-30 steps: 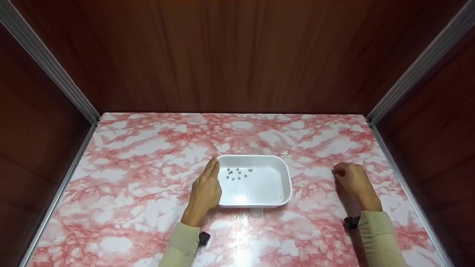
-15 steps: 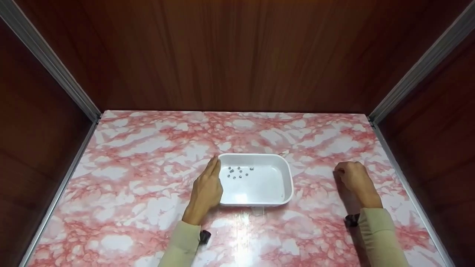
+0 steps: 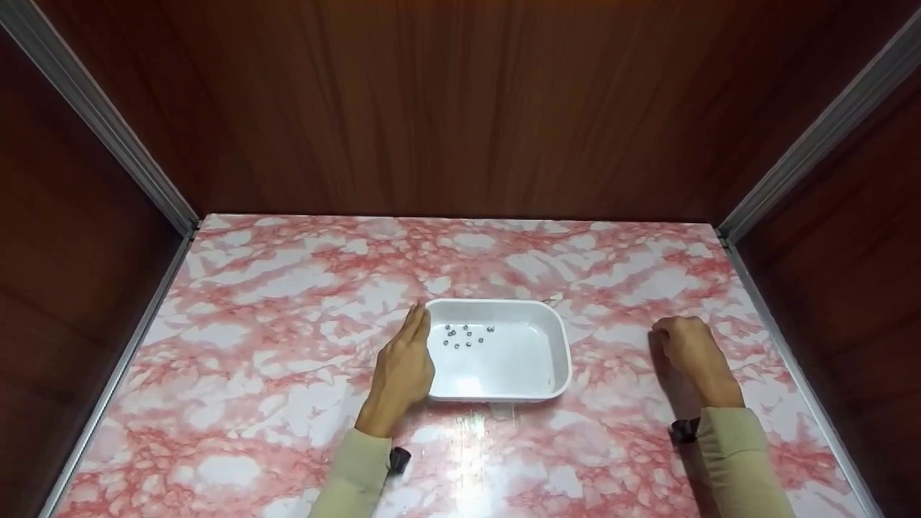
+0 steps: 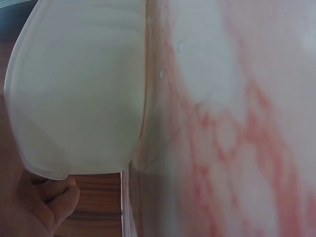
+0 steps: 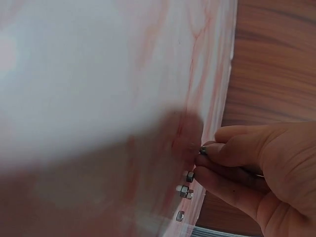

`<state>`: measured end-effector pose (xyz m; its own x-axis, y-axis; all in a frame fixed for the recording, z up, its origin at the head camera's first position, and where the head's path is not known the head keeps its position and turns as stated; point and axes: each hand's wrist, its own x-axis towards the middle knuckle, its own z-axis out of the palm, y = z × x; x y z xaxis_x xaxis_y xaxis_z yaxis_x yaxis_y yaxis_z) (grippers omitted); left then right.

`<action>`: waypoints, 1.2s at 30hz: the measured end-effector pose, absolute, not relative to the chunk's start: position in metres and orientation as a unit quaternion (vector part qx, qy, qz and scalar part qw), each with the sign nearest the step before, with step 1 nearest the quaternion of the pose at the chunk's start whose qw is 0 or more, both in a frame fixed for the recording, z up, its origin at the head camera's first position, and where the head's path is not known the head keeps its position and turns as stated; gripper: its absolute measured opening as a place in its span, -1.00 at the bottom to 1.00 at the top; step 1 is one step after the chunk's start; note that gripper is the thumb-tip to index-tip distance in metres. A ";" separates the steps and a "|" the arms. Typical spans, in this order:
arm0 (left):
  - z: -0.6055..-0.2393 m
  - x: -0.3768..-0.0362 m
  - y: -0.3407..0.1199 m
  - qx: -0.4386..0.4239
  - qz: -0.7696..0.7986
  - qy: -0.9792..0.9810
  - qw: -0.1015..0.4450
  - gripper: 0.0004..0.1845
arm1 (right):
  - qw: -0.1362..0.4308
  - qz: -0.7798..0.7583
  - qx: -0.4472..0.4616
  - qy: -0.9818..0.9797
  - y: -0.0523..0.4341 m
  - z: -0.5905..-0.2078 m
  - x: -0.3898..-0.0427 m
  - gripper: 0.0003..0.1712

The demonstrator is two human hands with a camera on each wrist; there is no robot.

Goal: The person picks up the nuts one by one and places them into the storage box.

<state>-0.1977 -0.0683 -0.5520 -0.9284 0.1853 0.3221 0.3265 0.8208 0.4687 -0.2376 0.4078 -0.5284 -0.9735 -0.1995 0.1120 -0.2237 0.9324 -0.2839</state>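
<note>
A white rectangular tray [image 3: 514, 367] lies on the table, with several small metal nuts [image 3: 469, 334] scattered over the left part of its floor. My left hand [image 3: 403, 363] rests along the tray's left side, fingers straight against the rim. The tray's outer wall [image 4: 84, 94] fills much of the left wrist view. Well to the right of the tray, my right hand [image 3: 689, 351] is low over the table. Its thumb and finger pinch a small hex nut [image 5: 203, 149]. Several more nuts [image 5: 189, 176] stand on the table beside those fingertips; the hand hides them in the head view.
The table [image 3: 252, 345] has a red and white marbled top. Dark wood panels [image 3: 460, 108] rise at its back and both sides, with grey metal strips [image 3: 108, 137] at the corners. A black wrist strap [image 3: 683, 430] shows at the right sleeve.
The view shifts slightly, moving the tray and hands a little within it. Both hands otherwise keep their places, and the nuts in the tray lie as before.
</note>
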 end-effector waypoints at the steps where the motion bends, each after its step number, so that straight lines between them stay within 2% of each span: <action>1: -0.552 -0.198 -0.068 -0.137 -0.266 -0.945 0.132 -0.46 | 0.047 0.150 0.109 -0.982 0.408 -0.528 -0.237 -0.74; 6: -0.551 -0.198 -0.068 -0.140 -0.262 -0.945 0.134 -0.47 | 0.084 0.153 0.115 -0.978 0.406 -0.528 -0.236 -0.68; 13: -0.552 -0.198 -0.067 -0.142 -0.259 -0.945 0.141 -0.47 | 0.095 0.152 0.118 -0.977 0.402 -0.528 -0.235 -0.54; 17: -0.552 -0.198 -0.067 -0.144 -0.262 -0.943 0.147 -0.47 | 0.090 0.167 0.107 -0.976 0.399 -0.526 -0.233 -0.62; 23: -0.553 -0.199 -0.066 -0.145 -0.263 -0.942 0.149 -0.47 | 0.119 0.229 0.096 -0.961 0.389 -0.526 -0.230 -0.82; 28: -0.553 -0.200 -0.066 -0.143 -0.263 -0.943 0.148 -0.46 | 0.098 0.316 0.054 -0.942 0.376 -0.521 -0.229 -0.78; 36: -0.555 -0.198 -0.068 -0.150 -0.264 -0.939 0.161 -0.49 | 0.031 0.453 0.021 -0.891 0.358 -0.510 -0.230 -0.73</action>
